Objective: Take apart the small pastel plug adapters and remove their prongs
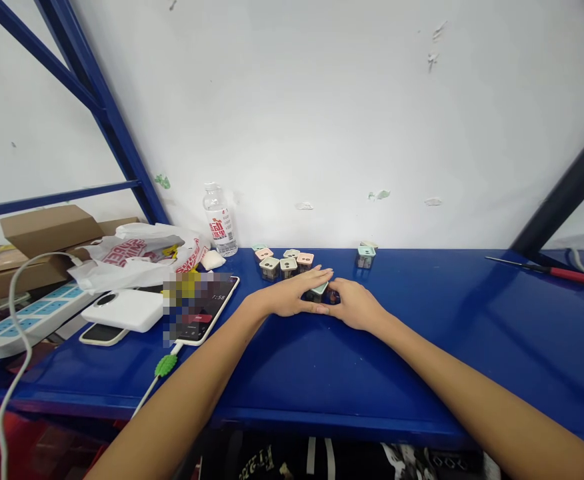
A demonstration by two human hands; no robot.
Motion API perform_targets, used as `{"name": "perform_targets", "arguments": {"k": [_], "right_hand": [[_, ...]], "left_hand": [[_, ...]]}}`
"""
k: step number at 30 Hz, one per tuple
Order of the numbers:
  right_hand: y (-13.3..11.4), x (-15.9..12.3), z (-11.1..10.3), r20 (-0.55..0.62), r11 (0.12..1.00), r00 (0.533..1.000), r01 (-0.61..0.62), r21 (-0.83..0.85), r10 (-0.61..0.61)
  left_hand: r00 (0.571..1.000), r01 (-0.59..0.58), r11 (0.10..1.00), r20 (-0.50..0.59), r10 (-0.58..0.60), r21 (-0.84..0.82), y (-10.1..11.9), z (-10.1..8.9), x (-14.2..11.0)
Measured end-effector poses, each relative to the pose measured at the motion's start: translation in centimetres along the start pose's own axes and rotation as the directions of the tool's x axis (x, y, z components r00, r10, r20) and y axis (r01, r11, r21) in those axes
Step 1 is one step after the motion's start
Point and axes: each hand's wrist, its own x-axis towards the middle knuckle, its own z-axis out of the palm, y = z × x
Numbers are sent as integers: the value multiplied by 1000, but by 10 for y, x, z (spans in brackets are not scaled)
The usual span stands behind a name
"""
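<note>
A small cube-shaped box with a mint-green lid (pixel 318 291) sits on the blue table between my hands, partly covered by the fingers. My left hand (pixel 292 293) grips it from the left, with fingers over the far side and the thumb along the near side. From the right, my right hand (pixel 356 304) has its curled fingers against the same box, and the two thumbs meet in front. Just beyond my left hand stand several similar boxes, among them a cream-lidded one (pixel 270 268) and a pink-lidded one (pixel 305 259). Another mint-lidded box (pixel 365 255) stands farther right near the wall.
On the left lie a charging phone (pixel 209 313), a white power bank (pixel 125 310), a power strip (pixel 32 320), a plastic bag (pixel 132 257) and a cardboard box (pixel 52 230). A water bottle (pixel 220 223) stands by the wall. A red-handled screwdriver (pixel 569 274) lies far right.
</note>
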Motion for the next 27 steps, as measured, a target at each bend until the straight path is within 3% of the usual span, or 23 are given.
{"name": "perform_targets", "arguments": {"k": [27], "right_hand": [[13, 2, 5, -38, 997, 997, 67, -31, -68]], "left_hand": [[995, 72, 989, -79, -63, 129, 1, 12, 8]]}}
